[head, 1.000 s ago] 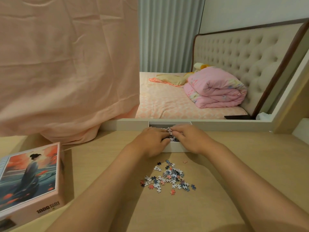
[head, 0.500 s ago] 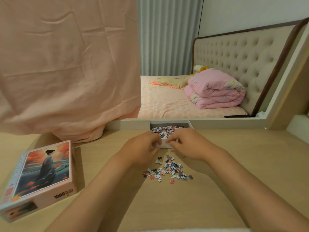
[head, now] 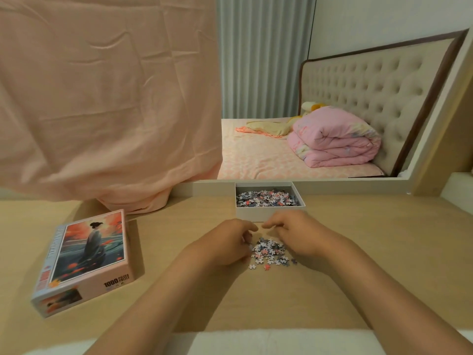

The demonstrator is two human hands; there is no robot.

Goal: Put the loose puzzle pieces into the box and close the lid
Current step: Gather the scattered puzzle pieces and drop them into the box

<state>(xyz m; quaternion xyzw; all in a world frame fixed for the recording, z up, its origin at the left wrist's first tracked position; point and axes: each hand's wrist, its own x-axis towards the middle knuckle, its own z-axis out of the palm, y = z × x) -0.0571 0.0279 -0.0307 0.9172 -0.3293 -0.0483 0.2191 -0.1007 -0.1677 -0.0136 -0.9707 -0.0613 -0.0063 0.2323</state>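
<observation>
**A:** Two hands, one small heap. The person's left hand [head: 227,242] and right hand [head: 294,234] sit on either side of the loose puzzle pieces [head: 271,252] on the table [head: 384,252], fingers curled in toward the heap.

**B:** Are they actually holding any?

**A:** Honestly can't tell, the fingertips are tucked out of sight. The box [head: 270,214] sits open just behind the hands, with a layer of pieces [head: 267,198] in it.

**B:** And the lid?

**A:** The lid [head: 89,252] lies picture side up, well off to the left, near the pink cloth [head: 102,111].
</observation>
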